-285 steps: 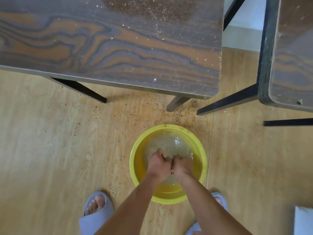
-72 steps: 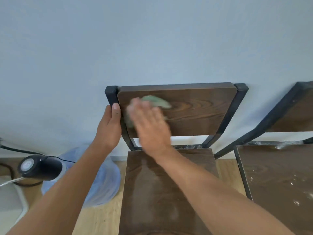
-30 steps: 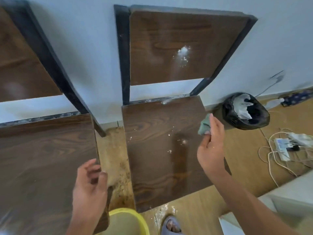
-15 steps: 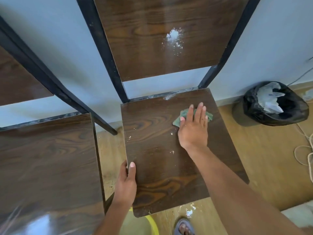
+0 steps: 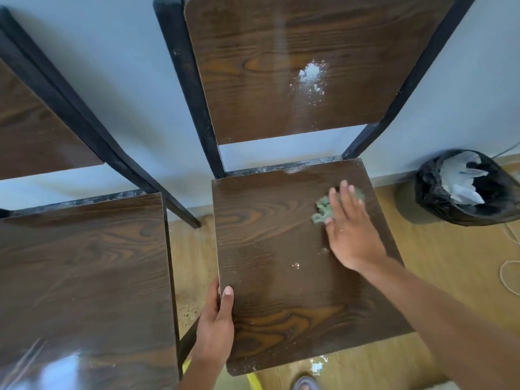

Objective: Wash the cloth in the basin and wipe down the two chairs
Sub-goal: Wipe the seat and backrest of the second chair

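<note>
Green and crumpled, the cloth (image 5: 323, 209) lay on the far right part of the seat (image 5: 281, 263) of the right chair (image 5: 287, 80). The right hand (image 5: 351, 235) was flat on top of it, palm down. Its fingers (image 5: 344, 198) were stretched out and a little spread, and they pressed the cloth onto the wood. Part of the cloth stuck out to the left of the fingers.

The left hand (image 5: 215, 330) held the near left edge of the same seat. Its thumb (image 5: 226, 302) lay on top of the wood, and the other fingers were curled under the edge, mostly hidden.

White powder (image 5: 311, 73) sat in a patch on the backrest of this chair. A few white specks (image 5: 295, 266) were on the seat near the middle.

The left chair (image 5: 84, 277) stood just beside it, with a thin strip of floor (image 5: 191, 263) between the two seats. A bit of the yellow basin (image 5: 254, 381) peeked out under the near edge of the seat. A black bin (image 5: 464, 192) stood on the floor to the right, by the wall (image 5: 135, 94).
</note>
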